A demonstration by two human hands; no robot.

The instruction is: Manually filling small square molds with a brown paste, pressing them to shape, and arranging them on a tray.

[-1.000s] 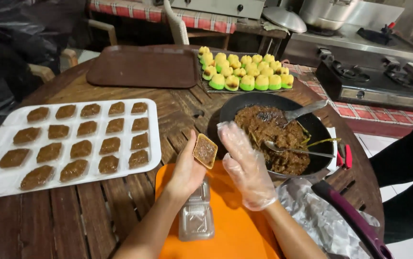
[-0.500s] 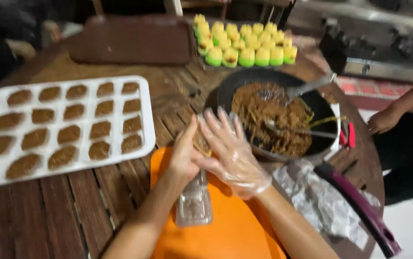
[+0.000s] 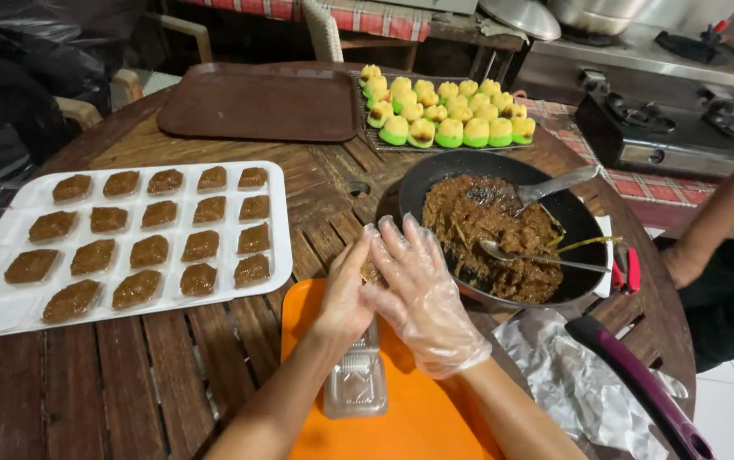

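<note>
Left hand (image 3: pixel 346 294), bare, and right hand (image 3: pixel 418 290), in a clear plastic glove, are pressing together over the top edge of the orange board (image 3: pixel 401 417), near the table's (image 3: pixel 154 392) front edge. Between them a small brown filled piece (image 3: pixel 371 271) is showing only as a sliver, grainy and dark brown; its shape is mostly hidden, probably a flat square in a mould. Left hand is cupping it from the left, fingers curled. Right hand is lying flat against it, fingers spread and straight, so not gripping so much as pressing. A clear plastic mould (image 3: pixel 357 379) is lying on the board just below the hands.

Black pan (image 3: pixel 571 213) of brown filling is sitting right of the hands, two spoons in it, purple handle (image 3: pixel 639 383) pointing to the table's front right edge. White tray (image 3: pixel 278 213) of brown pieces is sitting by the left edge. Yellow-green cakes (image 3: pixel 448 111) and a brown tray (image 3: pixel 260 102) are at the far edge. Another person's arm (image 3: pixel 716 221) is reaching in at right.
</note>
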